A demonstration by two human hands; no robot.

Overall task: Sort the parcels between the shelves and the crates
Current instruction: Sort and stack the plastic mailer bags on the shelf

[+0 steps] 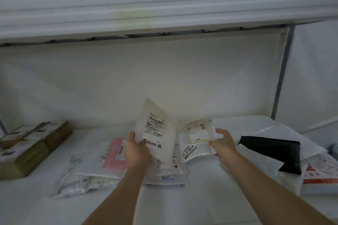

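Two bare forearms reach up from the bottom edge toward the middle of a white shelf (pixel 201 197). At their ends, the left hand (pixel 136 151) is closed around the lower left edge of a white parcel (pixel 157 133), which stands nearly upright and tilted, its label with barcodes facing the camera. Just beside it, the right hand (pixel 222 143) grips the right edge of a second white parcel (pixel 196 142), thumb on top; this one leans back and carries a yellow-bordered label and a printed number tag. Both parcels are raised above a loose spread of flat mailers, among them a pink parcel (pixel 114 153) lying to the left of the left hand. Right of the right hand, apart from it, a black parcel (pixel 274 153) rests on white bags. Brown boxes (pixel 31 146) are stacked at the far left.
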